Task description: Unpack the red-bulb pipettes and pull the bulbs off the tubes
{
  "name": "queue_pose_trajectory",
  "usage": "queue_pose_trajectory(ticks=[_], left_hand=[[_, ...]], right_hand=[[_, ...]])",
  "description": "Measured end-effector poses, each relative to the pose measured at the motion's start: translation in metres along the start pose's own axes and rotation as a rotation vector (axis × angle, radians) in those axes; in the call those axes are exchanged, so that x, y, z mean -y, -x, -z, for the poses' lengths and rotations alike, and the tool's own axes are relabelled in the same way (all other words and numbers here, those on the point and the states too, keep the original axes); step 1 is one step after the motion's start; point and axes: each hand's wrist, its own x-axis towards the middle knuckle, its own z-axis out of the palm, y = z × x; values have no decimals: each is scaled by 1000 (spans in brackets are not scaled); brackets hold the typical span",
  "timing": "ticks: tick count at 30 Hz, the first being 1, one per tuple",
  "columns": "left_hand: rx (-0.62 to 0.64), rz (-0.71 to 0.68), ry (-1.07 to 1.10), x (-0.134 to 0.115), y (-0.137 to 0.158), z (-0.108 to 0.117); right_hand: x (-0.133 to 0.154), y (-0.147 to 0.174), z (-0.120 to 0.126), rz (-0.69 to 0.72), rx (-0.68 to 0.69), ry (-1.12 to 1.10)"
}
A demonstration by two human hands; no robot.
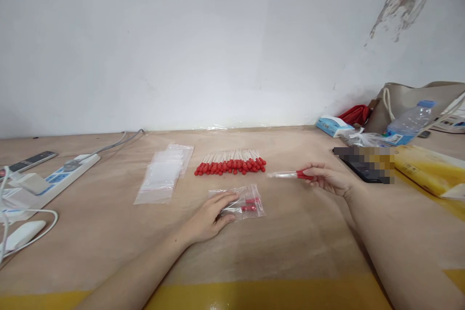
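Note:
My right hand (327,178) is closed on the red end of a thin clear tube (285,174), whose pale tip points left. My left hand (214,213) lies on a clear zip bag (260,209), fingers stretched over its left part and thumb apart at the near edge. Inside the bag are a few red-ended tubes (248,208); the fingers partly hide them. Beyond the bag, a row of many similar red-ended sticks (230,165) lies with the red ends towards me. A stack of clear zip bags (160,177) lies to their left.
On the left are a white power strip (87,157), cables and a remote-like device (34,160). To the right lie a dark phone (363,174), a yellow packet (425,167), a blue box (332,127) and a plastic bottle (410,121). A wall rises behind the table.

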Motion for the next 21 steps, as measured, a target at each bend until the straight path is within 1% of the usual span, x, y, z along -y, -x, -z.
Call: queue_pose_trajectory(ticks=[2,4,7,9,12,15,18,21], left_hand=[[0,0,-6,0,0,0],[-4,-7,-7,1,0,0],[-8,-21,-2,2,0,-1],[-8,-23,-5,3,0,-1],[-12,-20,-15,4,1,-2],[-6,-21,-19,4,1,-2],[-2,-25,-16,3,1,-1],[2,-24,-14,2,1,0]], right_hand=[[-4,-5,10,65,-104,-10],[-9,-12,7,130,-221,-31],[-16,-27,-17,230,-393,-34],[-19,-37,-36,305,-458,75],[-21,-49,-57,431,-461,330],[-22,-56,-66,550,-374,536],[-24,-59,-69,619,-316,636],[-27,-60,-71,628,-286,666]])
